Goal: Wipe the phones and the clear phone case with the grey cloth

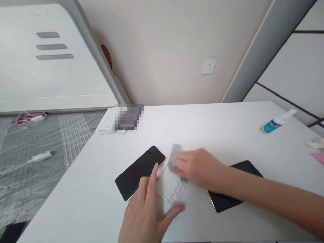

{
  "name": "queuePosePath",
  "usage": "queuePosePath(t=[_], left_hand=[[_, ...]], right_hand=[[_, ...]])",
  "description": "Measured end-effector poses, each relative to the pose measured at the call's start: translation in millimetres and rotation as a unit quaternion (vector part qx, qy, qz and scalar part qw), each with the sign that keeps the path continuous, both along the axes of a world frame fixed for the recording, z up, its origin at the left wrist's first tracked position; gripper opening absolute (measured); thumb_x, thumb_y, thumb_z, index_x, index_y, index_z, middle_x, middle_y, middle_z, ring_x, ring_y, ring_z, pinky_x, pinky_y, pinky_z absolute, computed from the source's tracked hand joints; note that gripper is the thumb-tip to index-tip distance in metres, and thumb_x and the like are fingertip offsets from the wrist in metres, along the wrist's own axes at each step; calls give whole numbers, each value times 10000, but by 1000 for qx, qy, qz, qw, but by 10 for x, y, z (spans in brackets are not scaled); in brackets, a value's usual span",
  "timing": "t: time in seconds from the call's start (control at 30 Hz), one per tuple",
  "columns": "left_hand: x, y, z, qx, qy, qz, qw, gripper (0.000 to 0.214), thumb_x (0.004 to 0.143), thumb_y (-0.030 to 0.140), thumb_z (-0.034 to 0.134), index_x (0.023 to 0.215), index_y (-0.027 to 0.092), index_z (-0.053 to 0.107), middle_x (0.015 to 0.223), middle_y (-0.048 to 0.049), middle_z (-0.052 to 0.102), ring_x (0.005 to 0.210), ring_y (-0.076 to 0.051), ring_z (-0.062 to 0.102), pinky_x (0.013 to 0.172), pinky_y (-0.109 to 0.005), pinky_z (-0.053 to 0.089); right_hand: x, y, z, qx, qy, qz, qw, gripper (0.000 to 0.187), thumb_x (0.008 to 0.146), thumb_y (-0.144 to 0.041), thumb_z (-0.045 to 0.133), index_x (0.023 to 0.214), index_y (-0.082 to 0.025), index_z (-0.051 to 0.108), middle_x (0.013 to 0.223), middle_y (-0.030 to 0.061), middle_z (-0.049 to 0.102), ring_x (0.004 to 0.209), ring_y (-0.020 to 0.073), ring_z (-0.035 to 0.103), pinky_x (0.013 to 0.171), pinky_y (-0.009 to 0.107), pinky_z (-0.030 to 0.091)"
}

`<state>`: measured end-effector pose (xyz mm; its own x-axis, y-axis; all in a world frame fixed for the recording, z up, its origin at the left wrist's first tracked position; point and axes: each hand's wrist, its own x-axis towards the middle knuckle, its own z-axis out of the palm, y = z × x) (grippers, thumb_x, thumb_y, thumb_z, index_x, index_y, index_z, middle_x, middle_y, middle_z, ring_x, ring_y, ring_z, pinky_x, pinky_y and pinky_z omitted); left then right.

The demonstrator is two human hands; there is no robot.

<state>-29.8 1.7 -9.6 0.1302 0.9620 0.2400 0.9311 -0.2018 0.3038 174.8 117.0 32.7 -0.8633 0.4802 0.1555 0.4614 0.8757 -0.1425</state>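
Note:
A clear phone case (174,192) with pale lettering or a pattern near its lower end lies on the white table. My left hand (145,209) steadies it, fingers along its left edge and thumb at its lower corner. In my right hand (193,165) is a grey cloth (175,153), bunched under the closed fingers and pressed on the upper part of the case; the hand is slightly blurred. Just left of the case rests a smartphone (140,172) with a dark screen, its lower edge close to my left fingers. My right forearm passes over a black tablet (224,201), hiding its middle.
On the white table (83,202) a spray bottle (275,123) lies tilted at the back right. White paper or cloth (107,121) and a blurred-out item (129,117) are at the back left. A striped bed cover (76,135) with cables adjoins the table's left.

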Motion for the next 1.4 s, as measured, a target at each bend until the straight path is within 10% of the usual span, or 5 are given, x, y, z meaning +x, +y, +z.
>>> queuePosePath(t=[0.1,0.73,0.93,1.13,1.4], left_hand=[[3,-2,10,-5,-4,-7,1000,935,914,702,527,1615,217,141,1077,-86,602,894,-264,718,697,-380,629],[26,-2,37,-10,7,8,1000,963,880,693,595,1608,237,158,1091,-74,585,858,-259,698,680,-381,619],[21,5,39,-17,-6,-4,1000,942,895,705,557,1609,239,154,1077,-70,584,866,-255,702,689,-381,621],[18,-9,37,-14,4,12,1000,996,862,661,651,1612,253,137,1104,-72,585,867,-263,699,670,-376,617],[21,-5,47,-19,-2,6,1000,989,864,620,679,1608,247,145,1074,-65,581,856,-257,697,678,-372,619]], right_hand=[[-63,-189,27,-45,-8,108,993,105,947,-177,680,859,-189,624,844,-25,689,743,158,614,600,300,376],[263,261,233,-85,-34,13,996,217,957,-18,534,977,-172,685,1007,56,706,945,205,662,761,315,443],[16,-94,204,-105,-44,134,984,101,922,-122,678,877,-211,662,953,-28,693,854,138,650,648,260,420],[203,271,153,-21,-30,-25,999,190,965,-33,535,936,-140,690,963,80,686,814,193,648,629,291,397],[-30,-83,84,4,-31,108,994,78,977,-159,624,981,-218,674,1002,-9,681,845,152,631,621,276,423]])
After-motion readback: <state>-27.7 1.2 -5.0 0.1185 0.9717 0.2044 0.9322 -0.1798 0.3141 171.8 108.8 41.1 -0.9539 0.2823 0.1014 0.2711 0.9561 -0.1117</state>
